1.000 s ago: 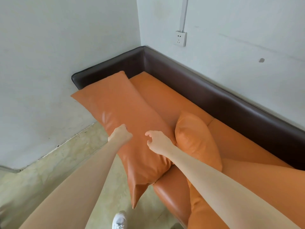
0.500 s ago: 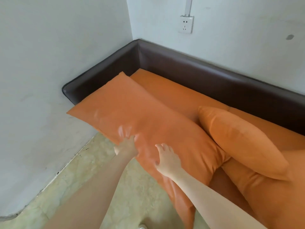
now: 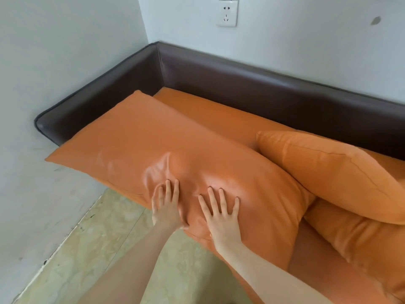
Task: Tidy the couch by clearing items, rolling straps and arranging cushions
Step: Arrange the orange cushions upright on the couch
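1. Change: the long glossy orange leather cushion (image 3: 175,150), which a second ago stood tilted and was pinched near its lower middle by both hands, now lies flatter across the left end of the couch seat. Both hands have gone from gripping to pressing.
2. Left hand (image 3: 167,207): released, fingers straight, palm flat on the cushion's near edge, thumb tucked along that edge. Right hand (image 3: 221,216): released, fingers spread, flat on the top face just beside the left hand. The leather dimples under both.
3. Position: the cushion's far corner reaches toward the dark brown leather couch backrest (image 3: 252,84) near the corner of the couch; its near-left corner overhangs the seat's front edge, above the pale marbled floor (image 3: 92,249).
4. Judgement: cushion arranging is under way, not finished; the cushion sits askew.
5. Room: a strip of orange couch seat (image 3: 210,119) is open between cushion and backrest, so a push away from the body has space. To the right, a matte orange fabric cushion (image 3: 328,170) touches the long cushion's right end, limiting travel that way.
6. Risk: overhang may slide off.
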